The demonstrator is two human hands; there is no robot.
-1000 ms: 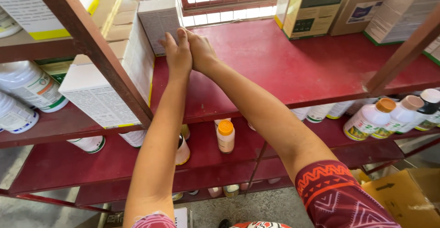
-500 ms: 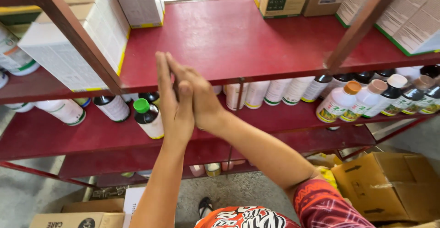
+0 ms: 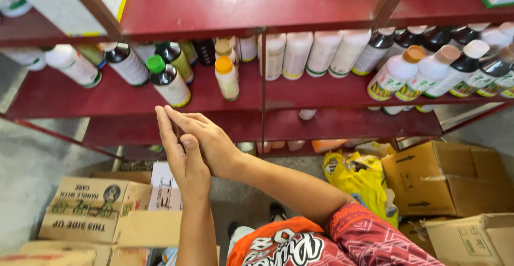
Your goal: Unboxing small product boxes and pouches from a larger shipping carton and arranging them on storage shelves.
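A red metal shelving unit [image 3: 321,4] fills the upper half of the head view, its top shelf bare across the middle and its front edge running level from left to right. A brown upright [image 3: 262,84] divides the second shelf, which carries rows of bottles lying and leaning with caps toward the camera. Below, cardboard boxes crowd the concrete floor: a brown box [image 3: 444,177] at right, a printed carton [image 3: 88,210] at left, and a yellow bag [image 3: 358,177] between the box and the shelf's lower edge. A strip of bare floor shows between these, under the arms.

The person's two hands hang in front of the third shelf's edge, clear of the shelves and touching nothing else. The left hand [image 3: 182,156] and right hand [image 3: 206,140] are pressed flat together, palm to palm, fingers straight and pointing up-left, holding nothing.

The nearest things are a green-capped dark bottle [image 3: 168,81] just above the fingertips and an orange-capped pale bottle [image 3: 227,77] beside it, both on the second shelf near its front edge.
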